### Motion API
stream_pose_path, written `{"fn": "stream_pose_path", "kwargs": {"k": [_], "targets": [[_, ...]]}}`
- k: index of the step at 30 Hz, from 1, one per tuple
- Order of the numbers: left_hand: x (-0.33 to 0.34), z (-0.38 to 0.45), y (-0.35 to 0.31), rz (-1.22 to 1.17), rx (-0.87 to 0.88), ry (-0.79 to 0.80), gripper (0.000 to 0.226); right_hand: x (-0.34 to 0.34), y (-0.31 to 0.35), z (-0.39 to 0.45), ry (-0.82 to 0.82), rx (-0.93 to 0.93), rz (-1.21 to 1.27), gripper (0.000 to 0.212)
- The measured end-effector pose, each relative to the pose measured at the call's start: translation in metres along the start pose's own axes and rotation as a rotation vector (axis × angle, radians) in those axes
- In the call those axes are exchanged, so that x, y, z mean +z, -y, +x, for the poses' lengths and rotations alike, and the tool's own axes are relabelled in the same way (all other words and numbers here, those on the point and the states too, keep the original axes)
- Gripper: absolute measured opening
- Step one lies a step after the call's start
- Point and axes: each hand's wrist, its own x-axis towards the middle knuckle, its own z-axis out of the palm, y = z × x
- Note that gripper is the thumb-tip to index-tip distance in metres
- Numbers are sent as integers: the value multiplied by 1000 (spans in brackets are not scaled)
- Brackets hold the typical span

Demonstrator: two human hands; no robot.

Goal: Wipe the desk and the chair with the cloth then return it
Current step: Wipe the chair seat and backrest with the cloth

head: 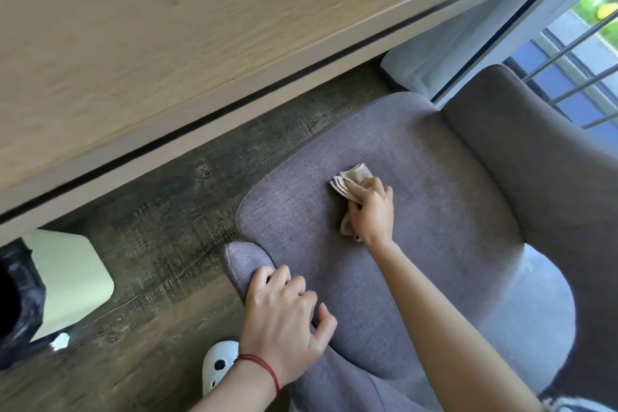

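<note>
Right grip [371,211] clutches the cloth [355,174], pressed to the chair seat [434,211] beneath it; left grip [284,311] clasps the armrest [241,262] below

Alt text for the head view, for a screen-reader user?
The right hand presses a folded beige cloth on the seat of a grey chair, while the left hand holds its armrest. A wooden desk runs above left, with a bin on the dark floor below it.
</note>
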Motion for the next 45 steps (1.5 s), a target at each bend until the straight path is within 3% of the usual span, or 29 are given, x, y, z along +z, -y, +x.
{"fn": "stream_pose_path", "kwargs": {"k": [4,9,13,16,19,21,24,26,29,34,38,40,43,45], "targets": [[-4,0,-1,9,-7,20,35,-15,0,-22,249,-98,138,28],[-4,1,-3,-27,-17,-10,35,-40,-7,5,-22,18,257,32],[1,0,-2,-27,-6,5,34,-7,2,-1,67,121,11,46],[0,-1,-1,-4,-8,21,33,19,13,-40,104,22,-82,40],[-4,0,-2,10,-16,54,33,1,9,-54,242,82,203,30],[-6,1,-3,-3,-18,55,35,-25,2,-46,243,121,343,26],[-7,2,-3,14,-34,71,36,-67,-9,-36,198,442,1022,23],[-10,4,-5,50,-63,118,36,-86,-18,-34,251,637,1471,20],[-16,6,-6,43,-97,219,33,-100,-22,-40,367,821,1781,29],[-47,2,-25,-144,-77,252,24,-138,9,-57,430,773,1839,24],[-98,-19,-71,-456,-157,240,20,-194,33,-89,388,655,1817,30],[-118,-36,-100,-487,-101,304,20,-228,39,-107,363,653,1817,36],[-137,-68,-148,-537,42,390,18,-282,46,-133,418,709,1882,18],[-141,-96,-181,-596,182,462,23,-317,44,-152,349,684,1757,22]]}}
